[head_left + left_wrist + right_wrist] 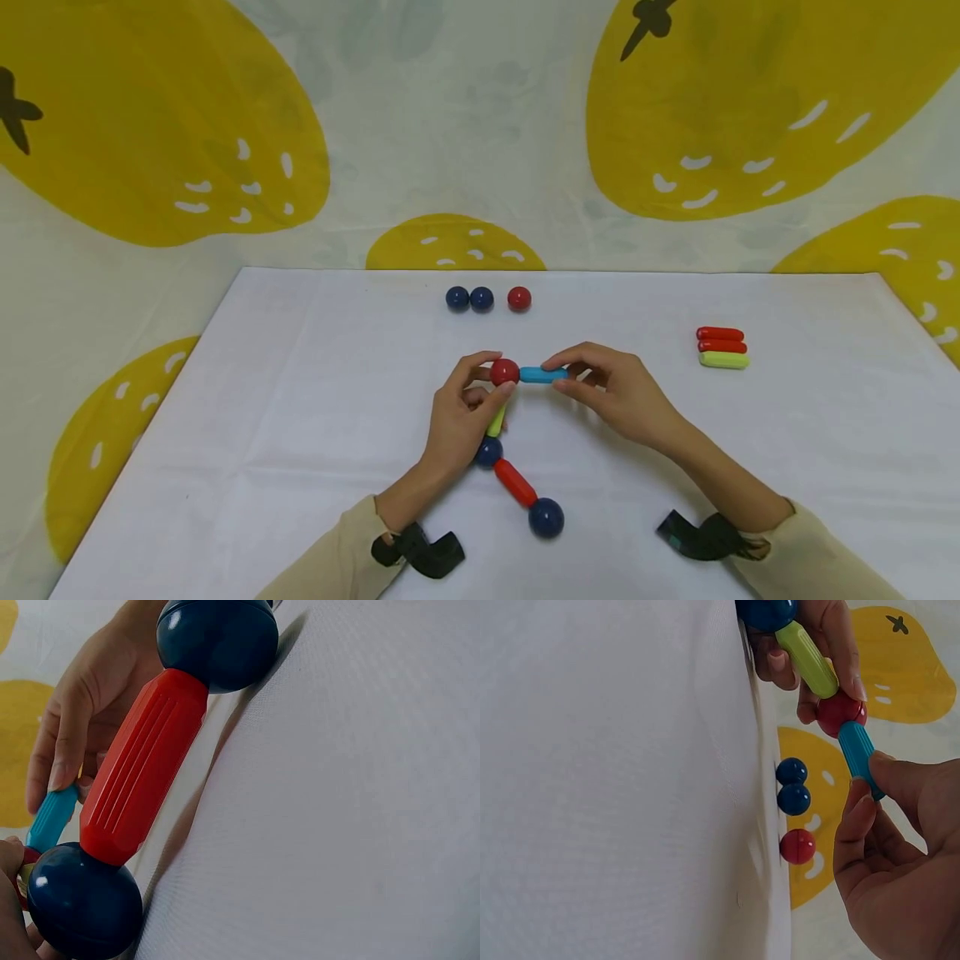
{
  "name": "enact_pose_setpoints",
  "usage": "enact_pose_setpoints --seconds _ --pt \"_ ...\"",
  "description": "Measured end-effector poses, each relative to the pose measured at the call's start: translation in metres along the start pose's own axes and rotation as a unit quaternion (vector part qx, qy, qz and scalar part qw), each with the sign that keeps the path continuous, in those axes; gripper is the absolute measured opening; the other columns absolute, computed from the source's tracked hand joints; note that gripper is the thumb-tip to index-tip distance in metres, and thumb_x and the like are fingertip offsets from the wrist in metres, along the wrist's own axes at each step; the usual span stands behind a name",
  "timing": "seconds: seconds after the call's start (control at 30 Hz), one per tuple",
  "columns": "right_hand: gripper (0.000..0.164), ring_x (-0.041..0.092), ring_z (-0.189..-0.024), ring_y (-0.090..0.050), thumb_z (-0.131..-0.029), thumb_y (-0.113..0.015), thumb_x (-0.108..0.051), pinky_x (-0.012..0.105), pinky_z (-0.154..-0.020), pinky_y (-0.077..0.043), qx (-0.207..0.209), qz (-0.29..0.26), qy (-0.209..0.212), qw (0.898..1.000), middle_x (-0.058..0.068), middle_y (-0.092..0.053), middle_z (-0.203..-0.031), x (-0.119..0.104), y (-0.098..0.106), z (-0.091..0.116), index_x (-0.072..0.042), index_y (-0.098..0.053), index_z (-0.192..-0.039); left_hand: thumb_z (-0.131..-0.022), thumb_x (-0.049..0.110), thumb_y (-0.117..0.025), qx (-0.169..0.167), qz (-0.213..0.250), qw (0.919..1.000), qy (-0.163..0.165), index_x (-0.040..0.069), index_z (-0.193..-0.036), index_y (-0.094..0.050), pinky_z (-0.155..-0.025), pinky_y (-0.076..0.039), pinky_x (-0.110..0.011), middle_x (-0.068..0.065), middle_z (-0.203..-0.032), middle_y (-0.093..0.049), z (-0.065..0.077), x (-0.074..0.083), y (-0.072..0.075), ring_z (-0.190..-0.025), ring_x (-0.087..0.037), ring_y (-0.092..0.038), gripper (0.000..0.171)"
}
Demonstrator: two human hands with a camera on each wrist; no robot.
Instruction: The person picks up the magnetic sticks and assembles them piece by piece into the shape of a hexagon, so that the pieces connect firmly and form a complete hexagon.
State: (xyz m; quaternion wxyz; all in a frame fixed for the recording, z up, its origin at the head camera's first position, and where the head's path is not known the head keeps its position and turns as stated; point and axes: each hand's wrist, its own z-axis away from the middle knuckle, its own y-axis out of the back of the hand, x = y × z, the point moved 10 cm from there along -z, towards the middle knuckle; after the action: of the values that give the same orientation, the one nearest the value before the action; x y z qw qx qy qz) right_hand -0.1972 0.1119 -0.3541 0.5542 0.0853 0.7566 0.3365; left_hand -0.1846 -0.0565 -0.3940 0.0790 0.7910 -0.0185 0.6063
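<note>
My left hand [460, 419] pinches a red ball [505, 372] between thumb and fingers. From that ball a yellow-green rod [808, 660] runs down to a dark blue ball [489, 452]. A red rod [144, 766] links this one to another dark blue ball [546, 517] nearer the front. My right hand [624, 392] holds a light blue rod [542, 375] by its far end, thumb against fingers. The rod's other end meets the red ball, as the right wrist view [859, 754] also shows.
Two dark blue balls [469, 299] sit side by side at the back of the white table [315, 358], with a loose red ball [519, 299] to their right. Further right lie two red rods [721, 340] and a yellow-green rod [724, 360], stacked in a row.
</note>
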Motion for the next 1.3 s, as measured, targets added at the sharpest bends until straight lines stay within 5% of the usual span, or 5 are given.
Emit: enact_pose_setpoints --seconds 0.2,0.5,0.77,1.1,1.3 --pt "0.027 0.014 -0.089 -0.057 -0.089 -0.069 -0.012 0.028 -0.075 -0.053 -0.003 -0.013 -0.012 1.000 -0.009 -0.063 -0.102 0.001 -0.001 -0.007 -0.023 -0.067 -0.113 -0.093 0.016 -0.064 -0.005 -0.017 0.9998 0.012 0.010 -0.132 -0.051 -0.054 -0.041 -0.020 -0.007 -0.102 -0.055 -0.001 -0.001 0.000 -0.055 -0.017 -0.055 0.041" --pt "0.024 0.017 -0.090 -0.058 -0.090 -0.068 -0.012 0.029 -0.076 -0.052 -0.024 -0.046 -0.026 0.998 -0.004 -0.066 -0.103 0.004 -0.012 -0.025 -0.018 -0.068 -0.113 -0.095 0.007 -0.059 -0.011 0.019 0.9972 0.072 -0.005 -0.122 -0.044 -0.057 -0.047 -0.020 -0.014 -0.108 -0.053 -0.003 0.017 0.005 -0.069 -0.041 -0.060 0.034" --pt "0.023 0.014 -0.087 -0.059 -0.090 -0.067 -0.012 0.031 -0.076 -0.052 -0.035 -0.048 -0.014 0.998 -0.007 -0.066 -0.101 -0.007 -0.021 -0.041 -0.018 -0.069 -0.112 -0.093 0.014 -0.064 0.037 0.008 0.9988 0.032 0.005 -0.117 -0.053 -0.054 -0.045 -0.021 -0.009 -0.100 -0.058 -0.006 0.000 0.016 -0.061 -0.029 -0.058 0.028" --pt "0.022 0.013 -0.085 -0.061 -0.090 -0.067 -0.007 0.028 -0.078 -0.052 -0.033 -0.051 -0.008 0.998 -0.006 -0.067 -0.101 -0.012 -0.025 -0.049 -0.015 -0.069 -0.110 -0.091 0.012 -0.066 0.056 -0.027 0.9981 0.002 0.006 -0.112 -0.059 -0.055 -0.046 -0.022 -0.009 -0.090 -0.065 -0.004 0.016 0.017 -0.059 -0.025 -0.057 0.023" --pt "0.021 0.013 -0.084 -0.062 -0.090 -0.067 -0.009 0.027 -0.077 -0.052 -0.032 -0.060 -0.009 0.998 -0.006 -0.067 -0.100 -0.014 -0.028 -0.053 -0.016 -0.069 -0.110 -0.091 0.018 -0.068 0.055 -0.022 0.9982 -0.006 0.013 -0.114 -0.060 -0.054 -0.048 -0.024 -0.003 -0.091 -0.065 -0.004 0.008 0.018 -0.057 -0.022 -0.057 0.025"
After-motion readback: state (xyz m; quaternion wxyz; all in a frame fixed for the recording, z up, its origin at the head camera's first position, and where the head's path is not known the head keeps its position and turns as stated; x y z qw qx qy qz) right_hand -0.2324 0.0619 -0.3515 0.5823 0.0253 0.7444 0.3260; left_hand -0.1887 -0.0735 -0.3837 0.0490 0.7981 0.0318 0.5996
